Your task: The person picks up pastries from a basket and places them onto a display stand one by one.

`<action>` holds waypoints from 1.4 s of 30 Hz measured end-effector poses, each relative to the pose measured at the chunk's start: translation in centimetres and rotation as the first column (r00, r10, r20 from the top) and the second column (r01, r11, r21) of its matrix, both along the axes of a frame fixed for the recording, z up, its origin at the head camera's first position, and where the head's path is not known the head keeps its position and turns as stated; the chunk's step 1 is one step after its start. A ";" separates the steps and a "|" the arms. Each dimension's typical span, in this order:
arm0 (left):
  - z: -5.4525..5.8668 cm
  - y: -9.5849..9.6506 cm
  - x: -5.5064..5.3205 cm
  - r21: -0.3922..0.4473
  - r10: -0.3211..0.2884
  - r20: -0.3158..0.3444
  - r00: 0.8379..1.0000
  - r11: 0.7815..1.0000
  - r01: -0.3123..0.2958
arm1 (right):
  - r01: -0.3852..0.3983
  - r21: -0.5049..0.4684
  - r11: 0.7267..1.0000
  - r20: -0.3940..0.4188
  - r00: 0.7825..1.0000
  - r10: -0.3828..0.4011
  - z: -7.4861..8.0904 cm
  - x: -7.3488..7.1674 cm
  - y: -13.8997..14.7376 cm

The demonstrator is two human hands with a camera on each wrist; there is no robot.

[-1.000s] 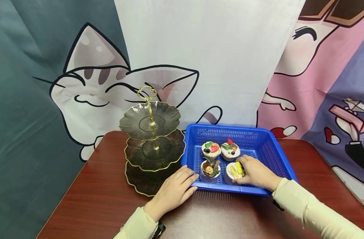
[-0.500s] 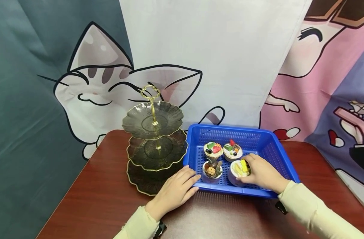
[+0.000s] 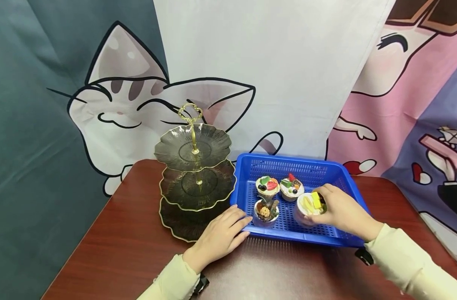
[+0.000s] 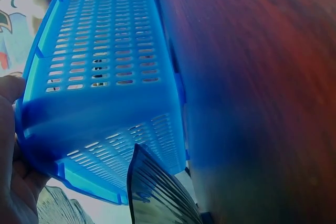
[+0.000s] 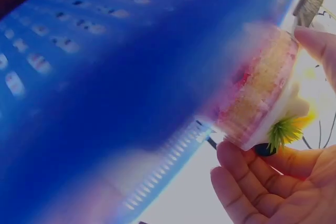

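In the head view my right hand (image 3: 339, 210) holds a dessert cup (image 3: 307, 209) topped with yellow fruit pieces, thumb on its near side and fingers on the far side. Pink and cream layers show through that dessert cup (image 5: 262, 85) in the right wrist view, at the fingertips. The blue plastic basket (image 3: 284, 234) surrounds it. My left hand (image 3: 219, 237) rests with extended fingers on the basket's front left corner. Three more desserts stand inside: a chocolate-topped cup (image 3: 266, 213), a strawberry-topped cupcake (image 3: 267, 186) and another fruit-topped cupcake (image 3: 292, 187).
Left of the basket stands a three-tier dark plate stand (image 3: 196, 183) with gold rims and a gold loop handle (image 3: 190, 112). Its lower plates come close to the basket and my left hand. A cartoon-printed curtain (image 3: 288, 62) hangs behind the reddish-brown table (image 3: 112, 237).
My right hand has shifted the yellow-fruit dessert cup rightward and slightly up, away from the chocolate-topped one. The left hand stays at the basket corner. The head view has shifted a little.
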State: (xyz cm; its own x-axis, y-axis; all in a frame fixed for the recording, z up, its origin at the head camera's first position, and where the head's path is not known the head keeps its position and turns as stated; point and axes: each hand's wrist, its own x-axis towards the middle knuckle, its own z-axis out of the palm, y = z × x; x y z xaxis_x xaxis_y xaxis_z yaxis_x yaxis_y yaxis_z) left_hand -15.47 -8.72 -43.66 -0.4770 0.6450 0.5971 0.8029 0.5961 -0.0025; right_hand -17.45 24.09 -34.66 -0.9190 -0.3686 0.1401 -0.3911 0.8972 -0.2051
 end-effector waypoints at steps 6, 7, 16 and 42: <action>0.1 -0.1 0.0 -0.003 0.004 -0.007 1.000 1.000 -0.004 | -0.019 0.002 1.000 -0.029 0.999 0.019 1.8 0.3 -0.2; 0.1 -0.1 0.0 -0.004 0.005 -0.009 1.000 1.000 -0.005 | -0.024 0.003 1.000 -0.039 0.999 0.024 2.1 0.3 -0.2; -0.1 -0.1 0.0 -0.003 0.006 -0.023 1.000 1.000 -0.006 | -0.047 -0.019 0.999 -0.054 0.997 0.046 4.4 0.0 -1.1; -0.1 -0.1 0.3 0.001 0.005 -0.045 0.999 1.000 -0.005 | -0.186 -0.125 0.975 -0.179 0.970 0.162 8.1 -3.9 -4.5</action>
